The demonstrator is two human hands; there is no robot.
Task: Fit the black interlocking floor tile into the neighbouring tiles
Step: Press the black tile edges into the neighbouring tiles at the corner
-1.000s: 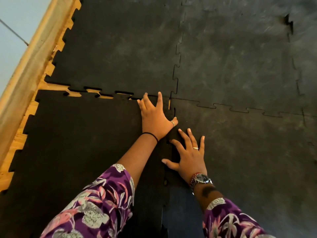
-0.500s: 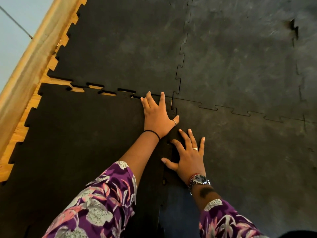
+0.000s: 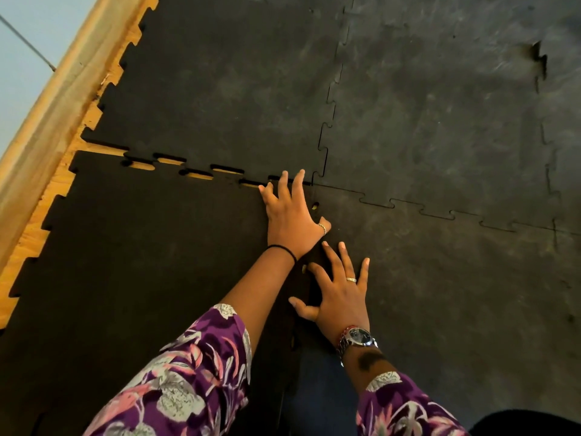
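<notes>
- Keep the left hand (image 3: 290,215) flat at the black tile's (image 3: 151,262) far right corner, the right hand (image 3: 338,294) flat on the side seam; both splayed, gripping nothing
- Press teeth down working leftward
- Tile lies near-left; wooden floor (image 3: 41,234) shows through its far joint, unseated

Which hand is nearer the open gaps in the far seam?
Left. The left hand has fingertips at the gapped seam; the right hand lies flat nearer the person, on the side seam.
</notes>
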